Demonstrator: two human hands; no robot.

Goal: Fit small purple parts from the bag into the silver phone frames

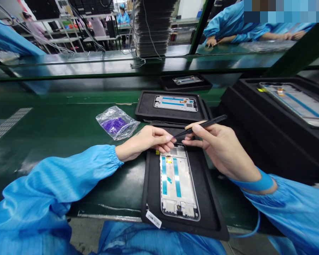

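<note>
Black tweezers are gripped in my right hand, their tip pointing left to my left fingertips. My left hand is closed in a pinch on a tiny purple piece, which the tweezer tip meets. Both hands hover over the top end of a phone frame, silver with two blue strips. That frame lies in a black foam tray at the table's front edge. Left of the tray is a clear plastic bag with purple pieces inside. A blue band circles my right wrist.
Behind the near tray, another black tray holds a second phone frame; a third tray lies farther back. Stacked black trays rise at right. A white barcode label hangs at the near tray's corner. Co-workers' hands rest beyond the shelf.
</note>
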